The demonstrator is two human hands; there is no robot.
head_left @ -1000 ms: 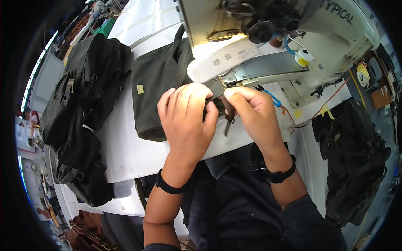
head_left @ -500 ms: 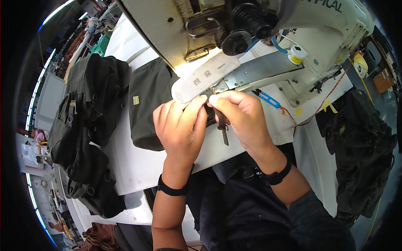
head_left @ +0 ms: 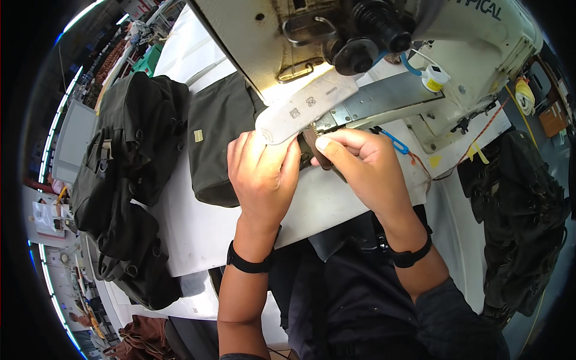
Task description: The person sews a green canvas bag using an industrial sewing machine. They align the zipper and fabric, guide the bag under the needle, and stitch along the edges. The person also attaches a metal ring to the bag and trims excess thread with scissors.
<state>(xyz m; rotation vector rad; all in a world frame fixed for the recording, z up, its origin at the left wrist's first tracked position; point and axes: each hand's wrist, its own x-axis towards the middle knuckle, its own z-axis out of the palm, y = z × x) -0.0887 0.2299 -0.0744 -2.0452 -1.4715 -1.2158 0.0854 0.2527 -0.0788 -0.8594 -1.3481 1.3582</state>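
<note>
A dark olive canvas bag [head_left: 213, 150] with a small pale label lies on the sewing machine's bed. My left hand [head_left: 264, 177] grips it with fingers bent and close together; the fingertips are partly hidden at the white elongated cover [head_left: 309, 111] under the machine head. Between my hands a brown leather strap [head_left: 317, 150] runs down from the needle area, with small brass-coloured teeth or links by its upper end. My right hand [head_left: 363, 162] pinches this strap between thumb and curled fingers. Exactly where the needle meets the work is hidden.
The sewing machine [head_left: 474, 54] overhangs the white table [head_left: 207, 240]. Blue thread snips [head_left: 395, 142] lie right of my right hand. More dark bags are heaped at left [head_left: 141, 138] and right [head_left: 519, 222]. Brown material [head_left: 141, 339] lies at lower left.
My right hand has shifted its pinch and draws the strap closer; the strap's hanging end has swung up toward my right fingers. My left hand stays on the bag. The view has shifted slightly.
</note>
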